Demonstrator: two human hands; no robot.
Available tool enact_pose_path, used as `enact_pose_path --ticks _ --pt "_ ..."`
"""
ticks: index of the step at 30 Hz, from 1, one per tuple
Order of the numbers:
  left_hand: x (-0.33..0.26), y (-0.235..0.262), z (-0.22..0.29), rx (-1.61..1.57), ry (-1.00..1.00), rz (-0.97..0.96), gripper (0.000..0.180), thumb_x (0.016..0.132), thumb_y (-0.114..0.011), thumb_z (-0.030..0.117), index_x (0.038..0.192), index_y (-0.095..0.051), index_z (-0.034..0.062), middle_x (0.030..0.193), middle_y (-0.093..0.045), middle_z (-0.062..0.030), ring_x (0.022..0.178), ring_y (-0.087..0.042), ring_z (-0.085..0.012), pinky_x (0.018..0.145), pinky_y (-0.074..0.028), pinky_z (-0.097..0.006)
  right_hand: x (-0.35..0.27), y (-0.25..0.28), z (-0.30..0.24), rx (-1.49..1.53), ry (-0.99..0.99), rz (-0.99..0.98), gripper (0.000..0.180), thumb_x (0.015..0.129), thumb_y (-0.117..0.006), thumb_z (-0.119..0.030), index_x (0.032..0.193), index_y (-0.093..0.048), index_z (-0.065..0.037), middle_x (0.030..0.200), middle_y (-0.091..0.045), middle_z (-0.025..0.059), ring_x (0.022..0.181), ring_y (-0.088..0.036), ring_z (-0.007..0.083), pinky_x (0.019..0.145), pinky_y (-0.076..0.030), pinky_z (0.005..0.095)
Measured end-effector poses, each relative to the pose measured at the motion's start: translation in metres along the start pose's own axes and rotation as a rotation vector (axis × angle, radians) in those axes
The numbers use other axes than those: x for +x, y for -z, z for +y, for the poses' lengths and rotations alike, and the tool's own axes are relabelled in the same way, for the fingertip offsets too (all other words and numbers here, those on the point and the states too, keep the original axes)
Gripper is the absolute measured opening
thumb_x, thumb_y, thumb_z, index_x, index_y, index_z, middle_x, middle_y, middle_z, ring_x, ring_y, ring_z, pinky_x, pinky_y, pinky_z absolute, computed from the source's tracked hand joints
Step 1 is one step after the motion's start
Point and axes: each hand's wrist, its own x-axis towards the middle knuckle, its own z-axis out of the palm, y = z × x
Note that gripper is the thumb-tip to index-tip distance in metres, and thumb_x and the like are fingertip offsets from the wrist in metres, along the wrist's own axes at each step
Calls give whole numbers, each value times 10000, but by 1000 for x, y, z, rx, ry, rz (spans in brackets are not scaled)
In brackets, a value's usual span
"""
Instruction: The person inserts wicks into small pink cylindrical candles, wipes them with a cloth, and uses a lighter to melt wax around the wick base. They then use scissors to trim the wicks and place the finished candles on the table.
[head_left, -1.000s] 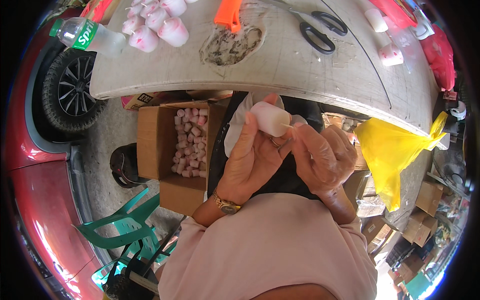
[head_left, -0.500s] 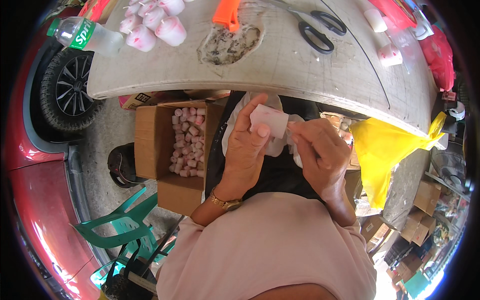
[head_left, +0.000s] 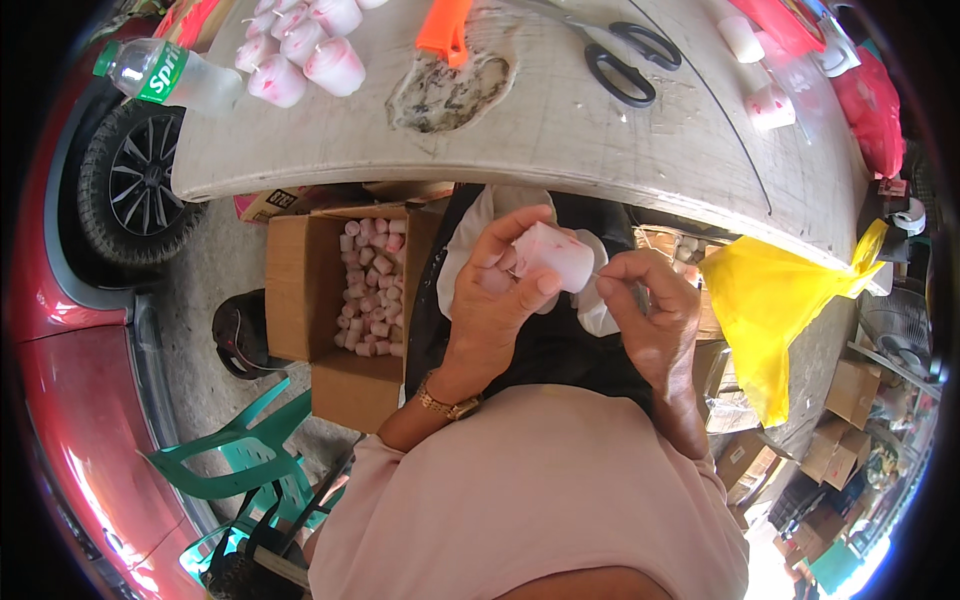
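Observation:
A short white and pink candle (head_left: pixel 556 256) lies on its side in my left hand (head_left: pixel 492 315), the thumb on its near side and the fingers around the far side. My right hand (head_left: pixel 660 312) is closed in a pinch at the candle's right end, where a thin wick (head_left: pixel 597 274) runs to the fingertips. Both hands are above my lap, just short of the table edge. White cloth or plastic (head_left: pixel 597 312) lies on the dark covering beneath them. Part of the wick is hidden by my right fingers.
On the table (head_left: pixel 330 150) stand several pink-white candles (head_left: pixel 333 67), a plastic bottle (head_left: pixel 165 74), an orange-handled tool (head_left: pixel 444 35) and black-handled scissors (head_left: pixel 620 75). A carton (head_left: pixel 289 290) full of small candles is at left, beside a green chair (head_left: pixel 235 450). A yellow bag (head_left: pixel 765 320) hangs at right.
The candle has turned and tilted in my left hand, showing more of its pink marks. My right fingertips have drawn a little away from its end, and the wick shows between.

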Motion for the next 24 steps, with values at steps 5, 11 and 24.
enact_pose_path --ticks 5,11,24 --pt "0 -1 -1 58 -73 -64 583 848 -720 171 1344 -449 27 1181 -598 -117 1086 -564 -168 953 -436 -302 1 -3 -1 -24 0 -26 93 816 -614 113 846 -623 25 819 -644 79 699 -634 148 627 -495 238" --pt "-6 1 5 157 -32 -77 450 994 -492 278 1341 -481 -8 1225 -587 -130 1108 -555 -175 963 -423 -297 -5 -11 1 374 -154 1 281 835 -553 143 1087 -576 22 909 -622 103 721 -617 144 610 -496 254" --pt "2 -47 28 532 -503 -353 449 1021 -371 382 978 -630 17 1192 -562 -160 992 -554 -256 1014 -374 -456 -18 24 7 -354 256 22 531 657 -778 -148 1144 -568 -123 864 -590 77 739 -608 282 680 -504 382"
